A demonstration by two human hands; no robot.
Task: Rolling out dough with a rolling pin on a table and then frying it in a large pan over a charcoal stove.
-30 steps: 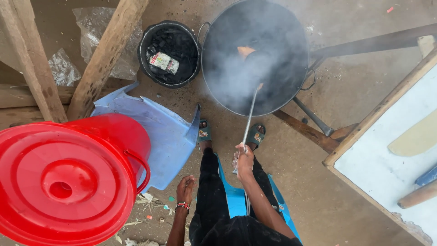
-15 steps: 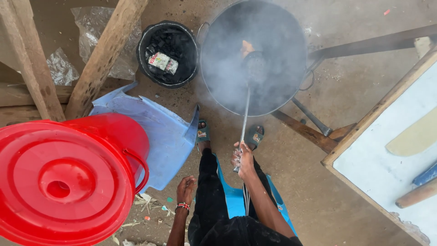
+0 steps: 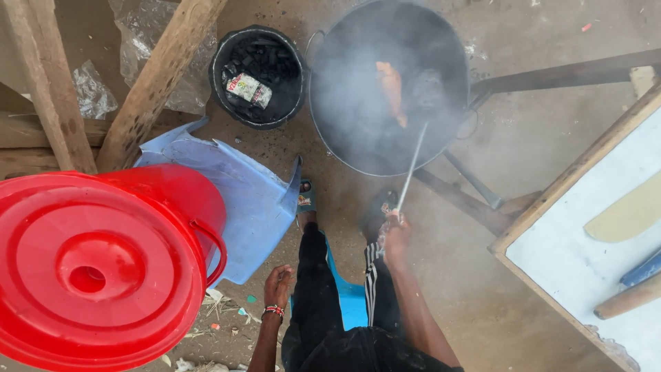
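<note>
**Hand and Utensil Positions at the Smoking Pan**

The left hand (image 3: 278, 284) was held low beside the left knee, with the fingers curled loosely inward; nothing was gripped in it. A beaded bracelet (image 3: 273, 311) was worn at its wrist. A blue seat (image 3: 346, 303) was visible between the legs, just to the right of that hand.

The right hand (image 3: 395, 238) was raised forward of the right knee and was closed around the near end of a long metal utensil (image 3: 412, 169). The utensil was angled up and away from that hand, and its far end was lost in the smoke over the pan.

To the left of the left hand, a large red lidded bucket (image 3: 96, 265) was placed, with a broken blue plastic piece (image 3: 241, 196) lying against it. To the right of the right hand, a white-topped wooden table (image 3: 585, 265) was located.

Beyond the right hand, a wide black pan (image 3: 344, 110) was set on a metal stand (image 3: 475, 182). An orange piece of food (image 3: 390, 86) was seen in the pan, just beyond the utensil's visible tip. Whether the two touched could not be determined through the smoke.

Farther to the left of the pan, a black pot of charcoal (image 3: 260, 76) was positioned, with wooden beams (image 3: 162, 76) beside it.
</note>
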